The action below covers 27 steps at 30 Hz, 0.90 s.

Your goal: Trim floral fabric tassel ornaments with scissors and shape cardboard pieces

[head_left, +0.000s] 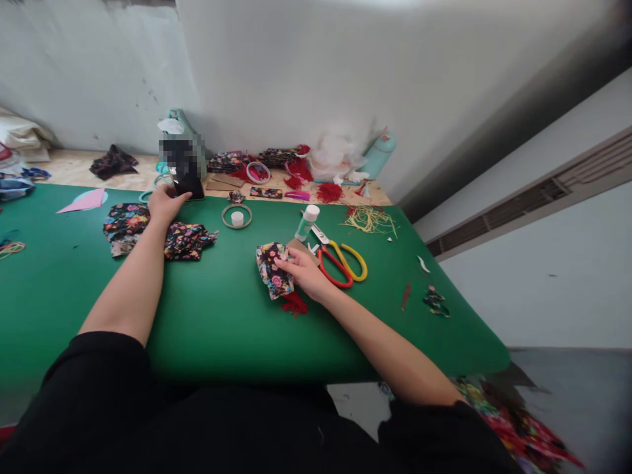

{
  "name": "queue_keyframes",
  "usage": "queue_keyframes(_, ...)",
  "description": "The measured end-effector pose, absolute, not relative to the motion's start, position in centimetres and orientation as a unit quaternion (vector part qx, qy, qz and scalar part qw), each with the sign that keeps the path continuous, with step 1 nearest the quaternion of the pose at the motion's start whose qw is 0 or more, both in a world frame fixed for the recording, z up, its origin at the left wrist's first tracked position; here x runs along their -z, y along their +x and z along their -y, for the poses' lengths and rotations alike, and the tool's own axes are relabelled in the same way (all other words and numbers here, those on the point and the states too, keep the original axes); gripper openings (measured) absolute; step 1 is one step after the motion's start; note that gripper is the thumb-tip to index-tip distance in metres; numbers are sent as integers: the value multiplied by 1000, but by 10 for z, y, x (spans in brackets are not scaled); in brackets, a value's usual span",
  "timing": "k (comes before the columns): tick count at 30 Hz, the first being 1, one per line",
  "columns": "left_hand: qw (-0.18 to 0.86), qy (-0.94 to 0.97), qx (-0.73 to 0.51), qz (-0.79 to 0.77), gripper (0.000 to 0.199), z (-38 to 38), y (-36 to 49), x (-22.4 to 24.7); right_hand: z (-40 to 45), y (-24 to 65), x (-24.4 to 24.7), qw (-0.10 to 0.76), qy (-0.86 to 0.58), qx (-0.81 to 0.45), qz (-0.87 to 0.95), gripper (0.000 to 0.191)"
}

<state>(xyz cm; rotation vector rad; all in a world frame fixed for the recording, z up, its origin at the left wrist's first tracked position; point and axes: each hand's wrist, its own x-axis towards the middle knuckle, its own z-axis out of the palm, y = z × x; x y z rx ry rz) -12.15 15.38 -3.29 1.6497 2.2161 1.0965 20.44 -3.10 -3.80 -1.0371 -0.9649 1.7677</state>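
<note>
My left hand (pixel 166 201) reaches to the back of the table and is closed around the lower part of a black phone (pixel 190 178), which leans upright against a teal holder (pixel 199 141). Beneath my left forearm lies a crumpled black floral cloth (pixel 190 242). My right hand (pixel 305 271) pinches a folded piece of black floral fabric (pixel 274 268) above the table. A red tassel (pixel 295 304) shows just below that fabric. Beside my right hand lie large scissors (pixel 363 263) with red and yellow handles, and a white-capped glue bottle (pixel 309 220) stands behind them.
A green mat (pixel 222 329) covers the table. On it lie a ring with a small white cap (pixel 237 218), yellow cords (pixel 372 220), pink paper (pixel 89 200) and fabric scraps (pixel 435 301). Red tassels (pixel 329 191) and a teal bottle (pixel 380 155) line the wall.
</note>
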Motion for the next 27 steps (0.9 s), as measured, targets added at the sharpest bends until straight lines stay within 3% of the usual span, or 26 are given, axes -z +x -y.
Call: queue_keyframes(27,94,544,-377,-744,26,-159,-124,35,32,203,38,417,-412,-700,408,31)
